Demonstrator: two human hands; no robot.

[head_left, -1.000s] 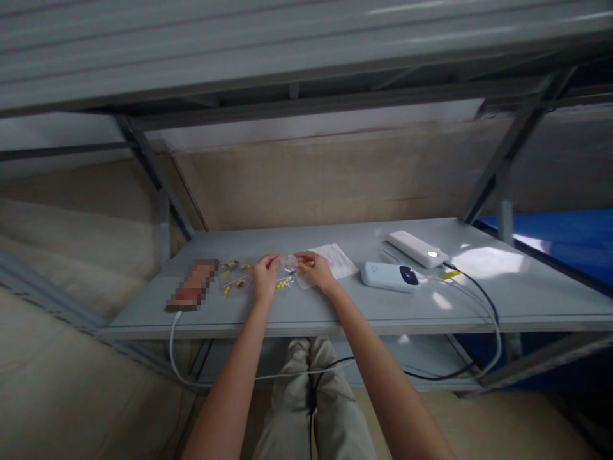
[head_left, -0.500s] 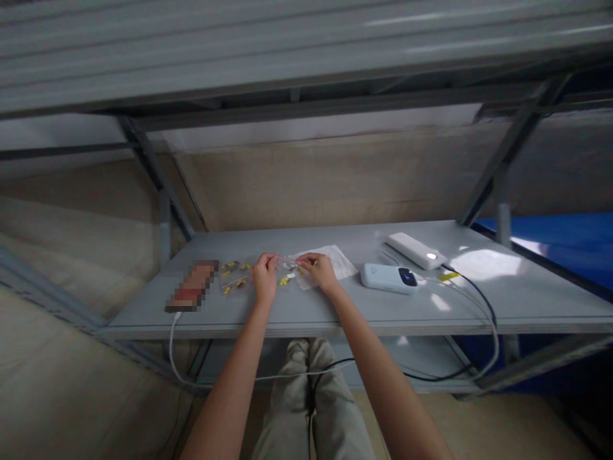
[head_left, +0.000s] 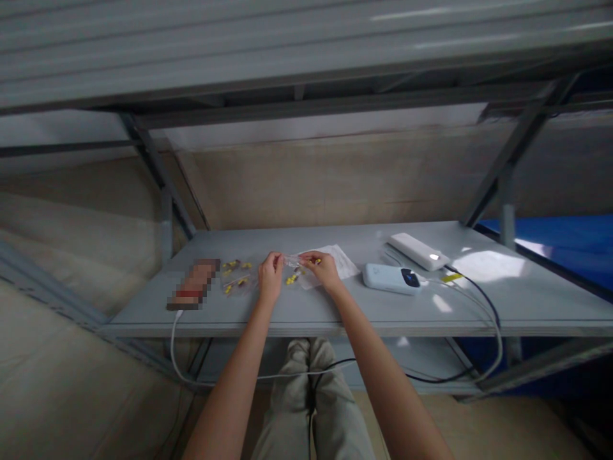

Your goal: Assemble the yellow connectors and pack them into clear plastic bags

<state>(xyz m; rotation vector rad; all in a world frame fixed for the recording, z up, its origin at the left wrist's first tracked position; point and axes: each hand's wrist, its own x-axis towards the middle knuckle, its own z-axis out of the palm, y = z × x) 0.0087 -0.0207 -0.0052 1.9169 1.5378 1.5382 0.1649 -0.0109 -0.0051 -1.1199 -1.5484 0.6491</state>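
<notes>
Between my two hands a small clear plastic bag (head_left: 291, 260) is held up just above the grey shelf (head_left: 306, 313). My left hand (head_left: 271, 273) pinches its left side, and my right hand (head_left: 322, 266) pinches the right side. Several small yellow and dark pieces (head_left: 292, 279) show below the bag; whether they lie inside it or under it I cannot tell. Left of my left hand lie more clear bags (head_left: 237, 279) with yellow and dark pieces. A white, partly see-through sheet or bag (head_left: 342, 260) lies behind and beside my right hand.
At the left a phone (head_left: 194, 284), its screen blurred out, is plugged into a white cable (head_left: 173, 345). To the right rest a light-blue power bank (head_left: 390, 279) and a white power bank (head_left: 416, 250) with cables. Metal posts (head_left: 498, 160) and an upper shelf (head_left: 287, 57) frame the space.
Both hands have shifted slightly right, and the clear bag between them is a little more exposed. The other things lie as before; the view has moved slightly.
</notes>
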